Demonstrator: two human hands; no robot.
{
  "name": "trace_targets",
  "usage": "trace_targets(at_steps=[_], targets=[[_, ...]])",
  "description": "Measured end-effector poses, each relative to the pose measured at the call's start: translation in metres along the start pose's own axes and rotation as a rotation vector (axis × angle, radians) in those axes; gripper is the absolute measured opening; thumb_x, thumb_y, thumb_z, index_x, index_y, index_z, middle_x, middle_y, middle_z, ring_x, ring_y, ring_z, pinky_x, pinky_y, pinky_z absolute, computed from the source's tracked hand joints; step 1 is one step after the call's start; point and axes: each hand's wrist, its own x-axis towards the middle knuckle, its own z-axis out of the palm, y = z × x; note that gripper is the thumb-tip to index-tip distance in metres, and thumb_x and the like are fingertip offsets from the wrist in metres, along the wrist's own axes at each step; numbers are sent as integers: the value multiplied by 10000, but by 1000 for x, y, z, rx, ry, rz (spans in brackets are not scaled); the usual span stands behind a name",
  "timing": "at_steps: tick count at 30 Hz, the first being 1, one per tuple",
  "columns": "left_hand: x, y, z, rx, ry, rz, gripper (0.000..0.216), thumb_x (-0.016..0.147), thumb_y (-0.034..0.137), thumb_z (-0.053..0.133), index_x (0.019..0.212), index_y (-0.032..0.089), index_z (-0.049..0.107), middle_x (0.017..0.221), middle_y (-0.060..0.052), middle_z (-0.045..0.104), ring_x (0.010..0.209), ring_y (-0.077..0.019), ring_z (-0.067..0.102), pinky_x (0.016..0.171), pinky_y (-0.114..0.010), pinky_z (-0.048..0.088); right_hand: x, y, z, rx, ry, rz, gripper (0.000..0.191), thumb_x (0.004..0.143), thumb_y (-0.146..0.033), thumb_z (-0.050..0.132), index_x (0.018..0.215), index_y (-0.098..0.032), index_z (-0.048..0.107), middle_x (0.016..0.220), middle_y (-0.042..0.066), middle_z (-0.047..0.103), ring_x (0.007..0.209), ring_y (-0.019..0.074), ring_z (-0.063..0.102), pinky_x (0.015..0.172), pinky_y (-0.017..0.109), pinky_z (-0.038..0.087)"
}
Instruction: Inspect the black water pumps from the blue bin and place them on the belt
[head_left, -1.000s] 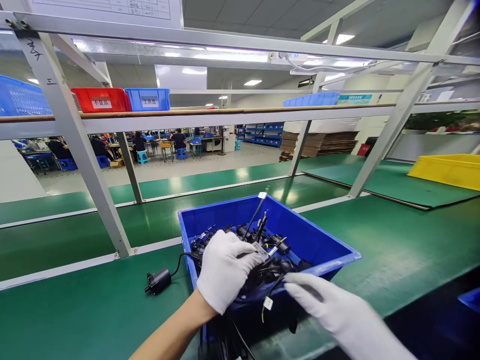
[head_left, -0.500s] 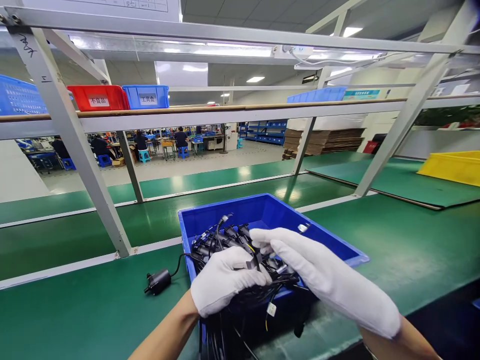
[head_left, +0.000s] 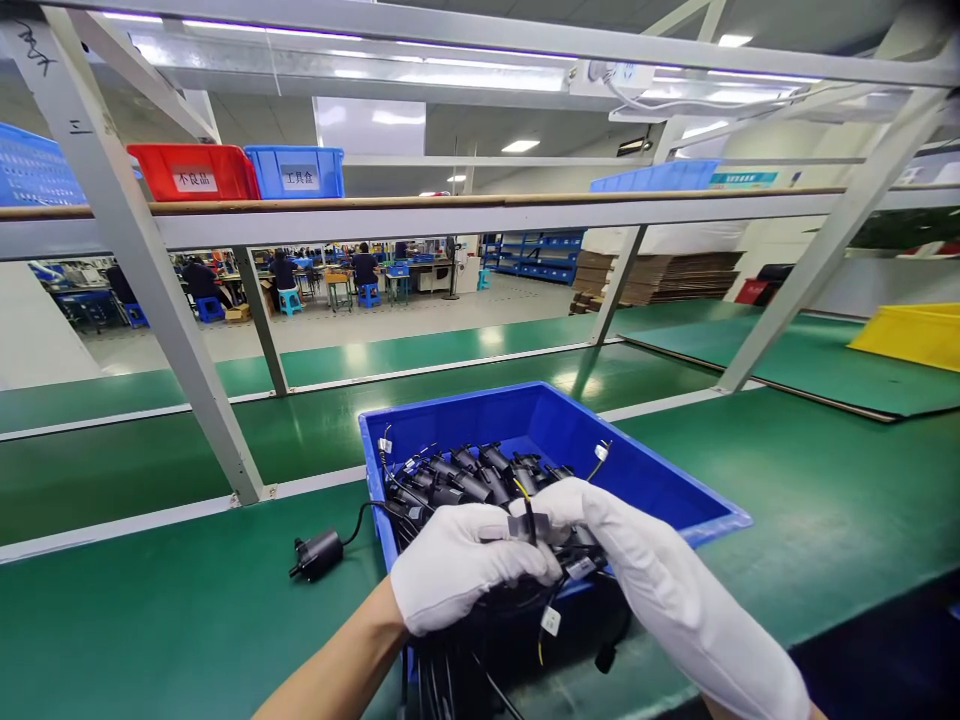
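Note:
My left hand [head_left: 476, 568], in a white glove, is closed on a black cable [head_left: 529, 512] with a yellow wire end, where a flat dark piece like tape wraps or crosses it. My right hand [head_left: 645, 560], also gloved, pinches the same spot from the other side; its fingertips partly hide it. Both are over the near edge of a blue bin [head_left: 457, 402]. Inside lie several black cylindrical pump-like units [head_left: 472, 487] with cables. One such unit [head_left: 318, 556] rests on the green tabletop left of the bin, its cord running over the rim.
More black cables [head_left: 435, 685] hang over the bin's near side, and a white label [head_left: 550, 621] dangles there. Metal posts [head_left: 180, 300] carry a shelf with a red bin [head_left: 193, 172] and a blue bin [head_left: 295, 172]. A yellow bin [head_left: 911, 335] stands far right. People sit in the background.
My right hand has come down and left from above the units to meet my left hand at the cable, its fingers closing there. The view has tilted slightly down.

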Motion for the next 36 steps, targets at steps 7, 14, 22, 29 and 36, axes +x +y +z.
trace_targets(at_steps=[7,14,22,29,36], targets=[[0,4,16,81,166,15,160,786,300,755,727,151,752,728,6,640,691,-121,496,671,-248,374,-19,-6,10,-128,125,-18,349,1111,-372,360,1126,-289,699,1189,32,687,1147,199,650,959,270,551],[4,-6,31,274,439,149,204,819,354,782,729,180,728,742,7,683,689,-133,571,642,-244,426,-23,1,34,-478,453,-152,424,915,-603,681,1144,-248,703,1024,69,741,893,241,732,826,349,615],[5,-11,28,390,456,217,88,794,221,739,713,189,725,755,0,715,739,-153,619,719,-263,471,-20,1,45,-410,558,32,402,864,-593,729,1005,-220,674,907,58,752,791,216,741,738,322,638],[2,-11,21,301,363,232,79,818,192,716,740,190,733,791,2,685,770,-151,586,740,-260,452,-22,-8,43,-364,566,21,404,851,-572,759,1036,-220,690,923,57,751,777,208,747,753,324,651],[1,-3,18,52,172,93,269,866,404,733,746,168,683,712,12,626,642,-113,496,642,-245,395,-28,-7,31,-306,562,27,350,911,-563,695,1013,-229,728,951,66,777,847,226,766,758,312,663]])
